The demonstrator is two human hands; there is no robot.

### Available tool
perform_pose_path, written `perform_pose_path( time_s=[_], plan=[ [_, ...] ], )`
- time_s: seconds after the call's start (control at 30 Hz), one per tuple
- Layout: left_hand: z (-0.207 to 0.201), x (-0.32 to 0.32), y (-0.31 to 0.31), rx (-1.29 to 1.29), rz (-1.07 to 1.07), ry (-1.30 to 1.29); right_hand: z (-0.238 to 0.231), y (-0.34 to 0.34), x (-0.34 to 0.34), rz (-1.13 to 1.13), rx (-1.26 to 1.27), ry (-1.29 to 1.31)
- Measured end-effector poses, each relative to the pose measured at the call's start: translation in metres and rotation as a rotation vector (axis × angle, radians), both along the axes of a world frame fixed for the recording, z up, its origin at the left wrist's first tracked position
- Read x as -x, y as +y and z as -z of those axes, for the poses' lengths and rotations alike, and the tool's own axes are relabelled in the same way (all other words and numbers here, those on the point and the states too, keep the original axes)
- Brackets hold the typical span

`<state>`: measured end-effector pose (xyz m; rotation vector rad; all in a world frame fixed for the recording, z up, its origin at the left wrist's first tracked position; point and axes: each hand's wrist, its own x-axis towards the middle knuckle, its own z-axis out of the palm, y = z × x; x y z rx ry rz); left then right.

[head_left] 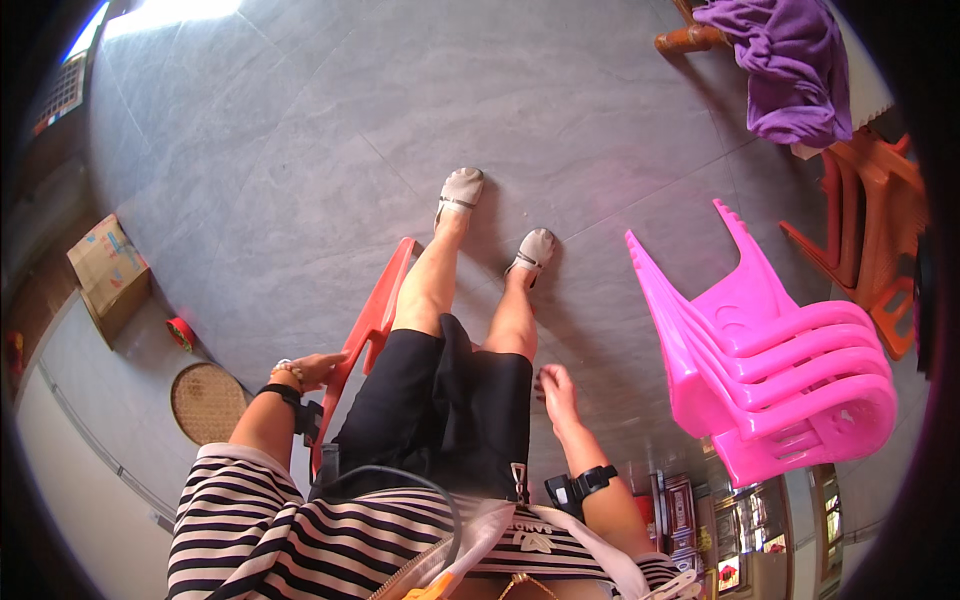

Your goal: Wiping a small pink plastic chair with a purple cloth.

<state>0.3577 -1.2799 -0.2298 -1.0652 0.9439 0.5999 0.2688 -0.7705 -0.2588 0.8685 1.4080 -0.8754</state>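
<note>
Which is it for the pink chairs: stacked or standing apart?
Stacked: the pink chairs nest closely, their curved edges lying in near-parallel rows, to the right of the right hand.

Left hand [322, 370] at red chair [376, 308], perhaps gripping it; right hand [559, 393] beside shorts [395, 395]; pink chairs [738, 372] stacked.

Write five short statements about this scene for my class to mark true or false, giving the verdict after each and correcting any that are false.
1. The left hand touches the red plastic chair. True.
2. The right hand grips a pink chair. False: it is empty, and the pink chairs are apart from it.
3. The pink chairs are nested together. True.
4. The cardboard box is on the person's right. False: it is on the left.
5. The purple cloth is at the picture's upper right. True.
</note>
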Motion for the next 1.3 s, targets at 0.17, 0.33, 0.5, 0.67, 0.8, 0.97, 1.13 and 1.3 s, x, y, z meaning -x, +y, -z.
perform_pose_path(
  time_s=[0.17,0.33,0.5,0.67,0.8,0.97,1.13,1.3],
  plan=[
    [0.014,0.057,0.042,-0.269,0.319,-0.064,0.011,0.076,-0.136,-0.403,-0.119,-0.269],
    [-0.002,0.070,0.037,-0.416,0.006,-0.053,0.014,0.069,-0.189,0.194,0.080,-0.291],
    [0.010,0.045,0.028,-0.772,0.569,0.376,0.011,0.090,-0.240,0.174,-0.139,-0.164],
    [-0.009,0.067,0.053,-0.425,0.349,0.109,-0.005,0.086,-0.214,-0.206,-0.329,0.171],
    [0.013,0.036,0.033,-0.416,0.062,0.023,-0.007,0.080,-0.227,-0.051,-0.486,0.146],
    [0.043,-0.014,-0.021,-0.541,-0.380,-0.107,-0.019,0.063,-0.183,0.016,-0.532,0.114],
    [0.012,0.048,0.034,-0.513,0.124,0.082,-0.007,0.076,-0.228,0.032,-0.558,0.256],
    [0.007,0.057,0.037,-0.766,0.415,0.227,-0.006,0.083,-0.234,0.128,-0.510,0.351]
  ],
)
